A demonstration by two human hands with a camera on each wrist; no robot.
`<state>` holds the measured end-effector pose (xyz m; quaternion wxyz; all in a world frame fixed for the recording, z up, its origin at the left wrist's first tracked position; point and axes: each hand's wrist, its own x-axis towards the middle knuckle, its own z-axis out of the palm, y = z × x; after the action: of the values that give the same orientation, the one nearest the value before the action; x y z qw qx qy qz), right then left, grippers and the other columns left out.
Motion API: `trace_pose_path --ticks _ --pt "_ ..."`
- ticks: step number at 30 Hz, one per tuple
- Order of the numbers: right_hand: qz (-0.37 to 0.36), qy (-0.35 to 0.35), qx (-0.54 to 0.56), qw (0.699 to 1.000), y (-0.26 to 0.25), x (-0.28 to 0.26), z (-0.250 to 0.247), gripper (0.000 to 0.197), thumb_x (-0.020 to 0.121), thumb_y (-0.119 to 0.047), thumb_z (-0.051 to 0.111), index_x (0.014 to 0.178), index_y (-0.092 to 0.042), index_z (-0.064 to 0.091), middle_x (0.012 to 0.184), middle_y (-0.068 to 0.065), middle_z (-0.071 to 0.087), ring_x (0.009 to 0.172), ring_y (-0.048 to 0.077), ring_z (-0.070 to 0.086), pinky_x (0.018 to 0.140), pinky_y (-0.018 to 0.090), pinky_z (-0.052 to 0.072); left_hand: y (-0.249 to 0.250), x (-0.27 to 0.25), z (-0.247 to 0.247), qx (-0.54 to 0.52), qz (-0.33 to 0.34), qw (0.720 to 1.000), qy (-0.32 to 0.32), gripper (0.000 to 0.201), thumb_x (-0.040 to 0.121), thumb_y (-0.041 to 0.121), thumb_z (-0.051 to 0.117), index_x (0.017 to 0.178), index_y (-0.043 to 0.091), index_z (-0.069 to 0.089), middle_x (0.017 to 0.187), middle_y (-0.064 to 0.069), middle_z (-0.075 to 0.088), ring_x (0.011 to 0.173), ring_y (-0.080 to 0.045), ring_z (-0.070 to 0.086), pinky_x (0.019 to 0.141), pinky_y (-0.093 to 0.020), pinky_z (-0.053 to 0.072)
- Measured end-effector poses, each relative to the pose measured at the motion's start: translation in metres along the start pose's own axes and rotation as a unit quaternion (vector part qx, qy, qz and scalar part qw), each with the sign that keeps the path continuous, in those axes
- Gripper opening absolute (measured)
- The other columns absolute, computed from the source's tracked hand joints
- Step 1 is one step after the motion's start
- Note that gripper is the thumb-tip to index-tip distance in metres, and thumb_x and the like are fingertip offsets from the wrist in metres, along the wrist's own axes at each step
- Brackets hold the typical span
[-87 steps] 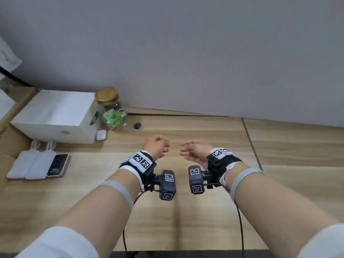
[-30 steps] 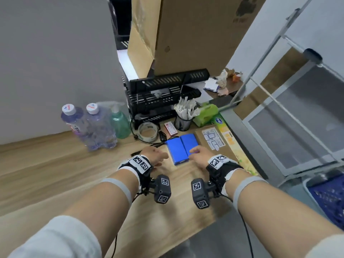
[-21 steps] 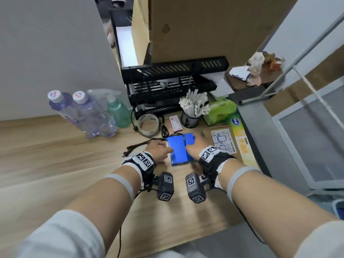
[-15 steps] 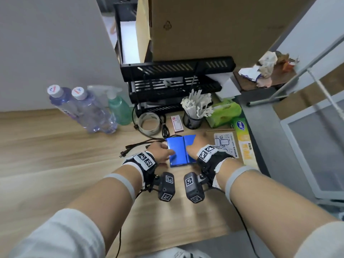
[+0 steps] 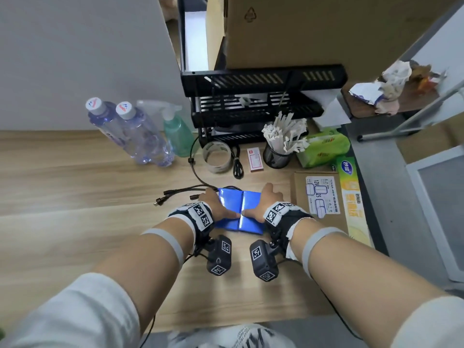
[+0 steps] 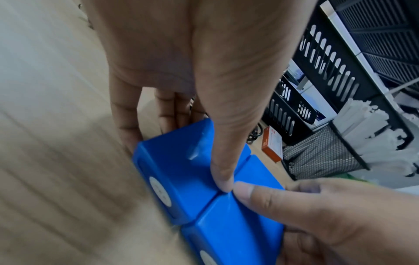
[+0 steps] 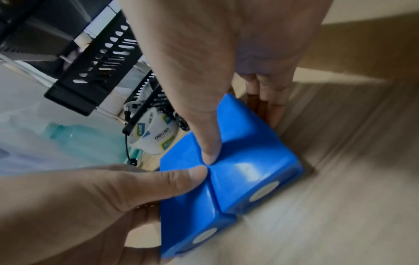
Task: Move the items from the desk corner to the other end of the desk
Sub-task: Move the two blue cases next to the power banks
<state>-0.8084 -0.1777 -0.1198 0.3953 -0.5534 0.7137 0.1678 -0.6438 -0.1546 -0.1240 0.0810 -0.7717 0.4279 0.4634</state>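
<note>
- 2 blue packs [image 5: 239,212] lie side by side on the desk [image 5: 75,197], touching.
- Left hand [image 5: 217,205] grips the left pack, thumb on top, fingers down its outer side.
- Right hand [image 5: 262,204] grips the right pack likewise.

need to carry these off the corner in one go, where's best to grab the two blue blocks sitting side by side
Take the two blue blocks as a pair by their outer long sides, one hand from each flank, squeezing inward so the seam stays closed. They lie flat and touching, with the cables at the far left. The left hand and right hand already sit this way, thumbs on top at the seam, fingers down the outer sides.
</note>
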Motion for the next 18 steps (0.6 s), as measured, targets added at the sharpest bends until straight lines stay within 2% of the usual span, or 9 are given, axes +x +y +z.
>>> trace_pose_path --ticks 3,6,8,13,16,18 --pt "-0.005 -0.002 0.034 0.999 0.000 0.002 0.007 0.097 0.067 -0.053 0.083 0.135 -0.009 0.031 0.132 0.014 0.051 0.120 0.030 0.054 0.082 0.032 0.045 -0.007 -0.001 -0.002 0.030 -0.014 0.999 0.022 0.107 0.065 0.058 0.085 0.141 -0.001 0.037 0.136 -0.012 0.054 0.124 -0.028 0.055 0.092 -0.034 0.048" --pt "-0.042 -0.026 0.051 0.998 -0.002 0.004 0.014 0.069 0.066 -0.055 0.082 0.113 -0.012 0.054 0.110 0.007 0.063 0.095 0.025 0.062 0.071 0.028 0.045 -0.017 0.000 -0.006 0.032 -0.033 0.999 0.021 0.113 0.060 0.065 0.085 0.142 0.002 0.039 0.137 -0.012 0.055 0.123 -0.029 0.056 0.093 -0.035 0.051" --pt "-0.063 -0.028 0.092 0.993 -0.003 0.007 0.020 0.058 0.065 -0.051 0.083 0.103 -0.014 0.061 0.102 0.004 0.069 0.088 0.023 0.065 0.072 0.030 0.051 -0.022 -0.002 -0.007 0.036 -0.045 0.998 0.018 0.115 0.056 0.066 0.086 0.142 0.005 0.039 0.137 -0.011 0.054 0.123 -0.028 0.056 0.094 -0.037 0.052" --pt "-0.080 -0.019 0.136 0.987 -0.011 0.002 0.028 0.053 0.066 -0.042 0.084 0.103 -0.018 0.055 0.103 0.004 0.066 0.094 0.024 0.065 0.083 0.035 0.054 -0.034 -0.007 -0.007 -0.037 -0.033 0.998 0.038 0.102 0.061 0.045 0.093 0.137 0.007 0.036 0.130 -0.009 0.058 0.119 -0.029 0.059 0.086 -0.035 0.052" --pt "-0.086 -0.012 0.140 0.986 -0.014 0.002 0.030 0.049 0.066 -0.040 0.084 0.098 -0.020 0.053 0.102 0.004 0.067 0.092 0.024 0.066 0.086 0.040 0.056 -0.041 -0.008 -0.006 -0.044 -0.026 0.998 0.036 0.098 0.062 0.046 0.092 0.135 0.007 0.040 0.126 -0.007 0.061 0.115 -0.028 0.061 0.083 -0.033 0.051" --pt "-0.086 -0.015 0.147 0.985 -0.015 -0.005 0.029 0.037 0.070 -0.035 0.083 0.088 -0.022 0.053 0.098 0.002 0.067 0.092 0.025 0.066 0.086 0.039 0.056 -0.045 -0.007 -0.004 -0.039 -0.023 0.999 0.031 0.095 0.063 0.049 0.090 0.136 0.007 0.047 0.126 -0.007 0.063 0.113 -0.028 0.063 0.083 -0.032 0.052"
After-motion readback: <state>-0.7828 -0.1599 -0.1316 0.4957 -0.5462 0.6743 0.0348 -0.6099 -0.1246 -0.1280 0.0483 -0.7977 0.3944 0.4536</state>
